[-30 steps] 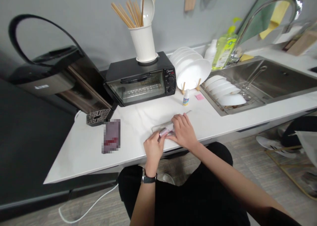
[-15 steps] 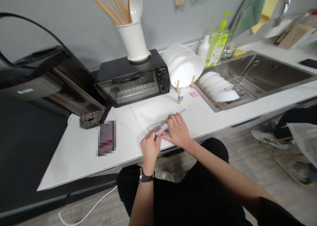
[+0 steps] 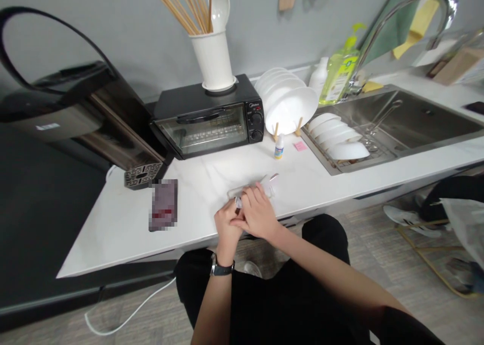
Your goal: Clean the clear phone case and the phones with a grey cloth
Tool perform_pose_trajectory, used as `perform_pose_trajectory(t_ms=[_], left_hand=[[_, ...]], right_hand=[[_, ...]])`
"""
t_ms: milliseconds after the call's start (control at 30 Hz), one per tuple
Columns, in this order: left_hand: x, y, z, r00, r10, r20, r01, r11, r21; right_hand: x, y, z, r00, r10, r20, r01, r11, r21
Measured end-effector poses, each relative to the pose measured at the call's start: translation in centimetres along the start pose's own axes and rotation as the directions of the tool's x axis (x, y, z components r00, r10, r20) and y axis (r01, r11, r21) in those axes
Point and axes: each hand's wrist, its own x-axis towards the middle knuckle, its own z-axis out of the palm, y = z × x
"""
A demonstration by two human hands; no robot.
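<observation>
Near the counter's front edge, my left hand [image 3: 227, 221], with a watch on its wrist, has its fingers curled round a small shiny wrapped item [image 3: 238, 204]. Pressed close beside it, my right hand [image 3: 259, 210] is closed too, its thumb reaching across toward the left hand; what its fingers grip is hidden. A clear plastic piece [image 3: 269, 184] with a thin stick-like part sticks out beyond the right hand over the counter. Behind the hands stands a small white bottle [image 3: 279, 147] with a blue and yellow label, and a pink note [image 3: 300, 146] lies beside it.
A toaster oven [image 3: 212, 133] bears a white cup [image 3: 213, 58] of chopsticks. White plates [image 3: 289, 108] stand in a rack. Bowls [image 3: 348, 150] sit in the sink [image 3: 416, 133]. At left are a black machine [image 3: 128, 128] and a blurred-out flat dark item [image 3: 164, 204].
My right hand has shifted left, over the small item and closer to my left hand. More of the clear plastic piece shows beyond it. The view has moved slightly.
</observation>
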Motion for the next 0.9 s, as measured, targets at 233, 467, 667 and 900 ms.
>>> perform_pose_trajectory(t_ms=[233, 467, 667, 900], left_hand=[[0.2, 0.5, -0.1, 1.000, -0.007, -0.002, 0.007, 0.999, 0.037], [0.1, -0.1, 0.0, 1.000, -0.015, 0.013, 0.015, 1.000, 0.001], [0.1, 0.1, -0.3, 0.999, -0.018, 0.029, 0.018, 1.000, -0.006], [0.1, -0.1, 0.2, 1.000, 0.002, 0.009, -0.001, 0.997, -0.083]], right_hand=[[0.0, 5.2, -1.6, 0.999, 0.022, 0.038, -0.019, 0.998, -0.067], [-0.1, -0.7, 0.4, 0.999, -0.001, 0.043, 0.000, 1.000, 0.026], [0.2, 3.7, -1.5, 0.998, -0.009, 0.065, 0.011, 1.000, -0.028], [-0.5, -0.4, -0.4, 0.999, 0.033, 0.000, -0.033, 0.999, 0.011]])
